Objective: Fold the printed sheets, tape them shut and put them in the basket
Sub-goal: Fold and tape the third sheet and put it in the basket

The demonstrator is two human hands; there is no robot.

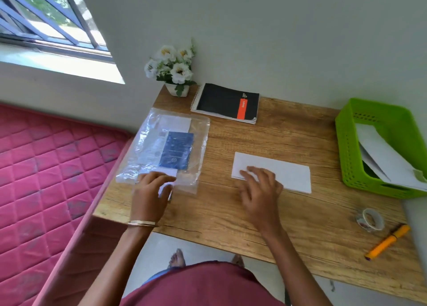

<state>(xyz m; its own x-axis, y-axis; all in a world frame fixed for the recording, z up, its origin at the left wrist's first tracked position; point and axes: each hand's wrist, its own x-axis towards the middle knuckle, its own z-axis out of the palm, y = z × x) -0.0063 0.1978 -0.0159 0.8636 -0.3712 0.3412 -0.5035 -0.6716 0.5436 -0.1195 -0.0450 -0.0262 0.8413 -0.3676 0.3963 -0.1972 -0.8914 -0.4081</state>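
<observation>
folded sheets already lie in the basket at the desk's right edge. right hand — fingers spread — presses a folded sheet mid-desk, untaped. left hand pinches paper at the bag. tape untouched — taping, binning remain.

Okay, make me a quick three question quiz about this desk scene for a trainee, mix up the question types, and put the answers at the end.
1. True or false: the green basket already holds folded white paper.
2. Multiple choice: the right hand rests on A) the black notebook, B) the folded sheet, C) the tape roll.
3. Fill in: the left hand holds a white paper at the near edge of the clear ______.

Key
1. True
2. B
3. plastic bag, which holds printed sheets; the grip itself is partly hidden.
</observation>
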